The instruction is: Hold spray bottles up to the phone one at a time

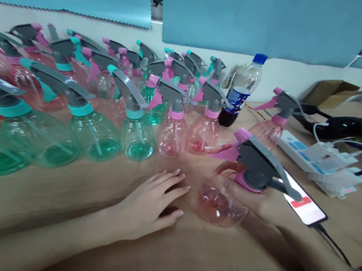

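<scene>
My right hand (250,198) is wrapped round the neck of a clear pink spray bottle (216,205), just under its pink collar. The grey spray head (260,161) with its pink trigger (227,153) rises above the hand, and one finger reaches out by the trigger. The bottle's round body is low over the tabletop; whether it touches the wood I cannot tell. To its left, my left hand (152,198) lies palm down on the table with fingers spread, holding nothing. Beyond the hands stand a pink spray bottle (171,138) and a green one (136,141).
Many more green and pink spray bottles crowd the left and back. A cola bottle (240,94) with a blue cap stands behind. On the right are a lit phone (311,210) on a cable, a white power strip (304,152) and another pink spray bottle (269,128).
</scene>
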`<state>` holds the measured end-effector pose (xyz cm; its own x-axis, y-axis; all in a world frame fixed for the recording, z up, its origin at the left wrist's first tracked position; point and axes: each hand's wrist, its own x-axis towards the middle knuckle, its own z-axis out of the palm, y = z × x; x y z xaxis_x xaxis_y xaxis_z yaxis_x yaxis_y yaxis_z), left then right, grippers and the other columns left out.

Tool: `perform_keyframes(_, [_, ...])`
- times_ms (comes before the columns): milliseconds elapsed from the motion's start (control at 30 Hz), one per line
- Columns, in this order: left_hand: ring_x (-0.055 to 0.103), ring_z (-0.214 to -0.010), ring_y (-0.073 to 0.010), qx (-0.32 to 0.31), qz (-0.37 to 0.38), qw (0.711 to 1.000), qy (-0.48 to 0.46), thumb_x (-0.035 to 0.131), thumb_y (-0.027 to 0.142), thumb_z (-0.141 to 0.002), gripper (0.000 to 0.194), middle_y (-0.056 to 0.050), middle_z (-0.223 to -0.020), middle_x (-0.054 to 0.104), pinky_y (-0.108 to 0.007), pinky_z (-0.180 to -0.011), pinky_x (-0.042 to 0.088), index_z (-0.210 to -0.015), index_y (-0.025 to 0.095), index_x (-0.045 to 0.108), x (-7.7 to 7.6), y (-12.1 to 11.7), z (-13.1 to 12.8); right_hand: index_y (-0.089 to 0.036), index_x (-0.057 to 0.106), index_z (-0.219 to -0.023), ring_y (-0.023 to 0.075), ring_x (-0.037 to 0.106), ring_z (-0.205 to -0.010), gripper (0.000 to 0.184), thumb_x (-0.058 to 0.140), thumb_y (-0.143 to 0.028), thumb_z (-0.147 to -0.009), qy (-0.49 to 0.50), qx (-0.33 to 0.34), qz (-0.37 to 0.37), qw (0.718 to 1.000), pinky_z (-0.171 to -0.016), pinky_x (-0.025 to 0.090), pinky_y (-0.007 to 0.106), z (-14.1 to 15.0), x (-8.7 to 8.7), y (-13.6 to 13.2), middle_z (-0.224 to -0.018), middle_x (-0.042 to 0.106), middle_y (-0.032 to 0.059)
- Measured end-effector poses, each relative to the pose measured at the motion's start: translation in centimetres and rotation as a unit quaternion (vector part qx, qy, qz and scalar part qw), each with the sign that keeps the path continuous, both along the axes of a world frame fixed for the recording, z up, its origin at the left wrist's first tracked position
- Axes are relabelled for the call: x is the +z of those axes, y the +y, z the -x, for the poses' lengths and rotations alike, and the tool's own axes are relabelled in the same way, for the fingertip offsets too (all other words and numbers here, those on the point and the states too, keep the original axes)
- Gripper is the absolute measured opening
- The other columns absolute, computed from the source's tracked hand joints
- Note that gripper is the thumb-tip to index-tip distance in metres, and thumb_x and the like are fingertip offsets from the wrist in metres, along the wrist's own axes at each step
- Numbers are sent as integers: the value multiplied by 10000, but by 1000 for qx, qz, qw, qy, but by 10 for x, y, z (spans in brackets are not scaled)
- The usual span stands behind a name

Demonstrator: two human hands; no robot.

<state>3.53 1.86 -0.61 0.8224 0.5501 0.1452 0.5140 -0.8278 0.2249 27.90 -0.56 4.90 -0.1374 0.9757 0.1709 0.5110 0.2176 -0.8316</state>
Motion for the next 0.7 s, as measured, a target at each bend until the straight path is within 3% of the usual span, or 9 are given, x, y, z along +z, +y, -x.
perform_keyframes(200, [328,-1355,-274,1,0,1000,8,503,381,-935,449,-114,-1446,413,-478,-1084,303,-1334,176,480,1,0,0,-239,618,-769,188,679,-835,24,597,-227,-767,-2,-9,-32,999,-815,520,357,1,3,-2,-877,730,-13])
perform_keyframes(300, [322,-1358,-276,-1,-1,1000,5,503,383,-937,448,-117,-1446,412,-476,-1087,299,-1331,173,483,0,-1,0,-249,631,-755,189,681,-811,85,581,-297,-805,-11,-1,-5,1000,-801,522,361,0,3,-3,-819,727,-25])
perform_keyframes(567, [319,-1359,-269,0,-4,1000,5,496,391,-941,446,-120,-1447,408,-469,-1091,292,-1330,174,486,0,-1,-1,-252,585,-615,183,645,-604,266,543,-384,-842,-41,-14,3,999,-606,540,342,1,3,-3,-588,647,-20])
perform_keyframes(700, [317,-1359,-275,0,1,1000,5,486,398,-943,453,-122,-1444,412,-473,-1086,297,-1335,171,481,1,-2,0,-261,635,-669,210,686,-788,149,593,-336,-791,-14,-12,-14,1000,-784,552,389,3,4,-2,-800,721,-5])
